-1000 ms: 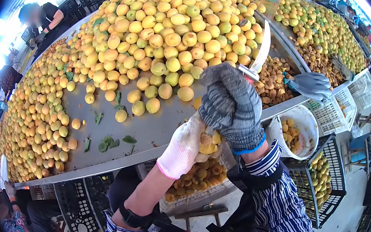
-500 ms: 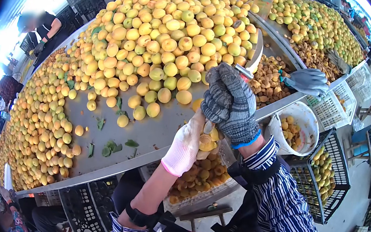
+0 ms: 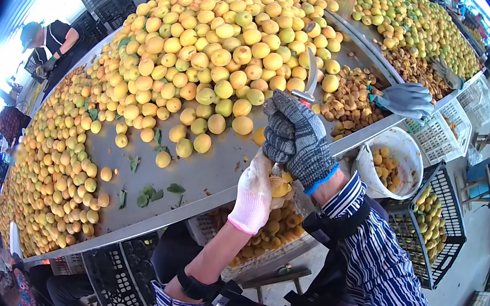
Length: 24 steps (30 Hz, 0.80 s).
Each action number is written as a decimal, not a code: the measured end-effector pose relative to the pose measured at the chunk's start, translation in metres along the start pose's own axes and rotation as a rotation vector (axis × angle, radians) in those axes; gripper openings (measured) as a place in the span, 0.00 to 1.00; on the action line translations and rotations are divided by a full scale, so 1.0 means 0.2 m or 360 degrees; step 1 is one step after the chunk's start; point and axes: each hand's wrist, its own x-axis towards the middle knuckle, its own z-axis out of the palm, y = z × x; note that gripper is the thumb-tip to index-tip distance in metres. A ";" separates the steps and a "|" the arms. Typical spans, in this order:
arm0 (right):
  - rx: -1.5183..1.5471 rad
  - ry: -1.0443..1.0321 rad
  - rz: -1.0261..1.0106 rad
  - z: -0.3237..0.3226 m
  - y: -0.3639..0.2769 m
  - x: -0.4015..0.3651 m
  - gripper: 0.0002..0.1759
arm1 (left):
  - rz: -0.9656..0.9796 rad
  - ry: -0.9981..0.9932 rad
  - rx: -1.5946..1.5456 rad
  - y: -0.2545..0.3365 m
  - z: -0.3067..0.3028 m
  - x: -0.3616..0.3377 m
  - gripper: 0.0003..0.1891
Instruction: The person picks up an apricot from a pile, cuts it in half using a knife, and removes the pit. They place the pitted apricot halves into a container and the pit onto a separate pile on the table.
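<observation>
My right hand (image 3: 296,138), in a dark grey knit glove, is closed round the red handle of a curved knife (image 3: 312,76); its blade points up beside the fruit pile. Just below, my left hand (image 3: 254,194), in a white and pink glove, is pinched on a yellow fruit (image 3: 279,186), partly hidden by the fingers. The two hands touch. Behind them a large heap of yellow-orange fruit (image 3: 209,44) lies on the metal table (image 3: 193,174). Under my hands is a crate of fruit (image 3: 272,233).
Brown fruit pieces (image 3: 349,98) and a grey glove (image 3: 407,101) lie at the right edge. A white bucket (image 3: 391,165), a black crate (image 3: 431,228) and white crates (image 3: 442,137) stand beyond. A person (image 3: 50,46) works at the far left.
The knife and my right hand have shifted slightly left, and the blade now stands more upright. The fruit between my hands has turned a little.
</observation>
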 end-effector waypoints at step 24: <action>-0.1387 0.0101 0.0332 0.01 0.03 -0.11 0.22 | 0.0337 0.0309 0.0062 0.23 -0.12 0.11 0.17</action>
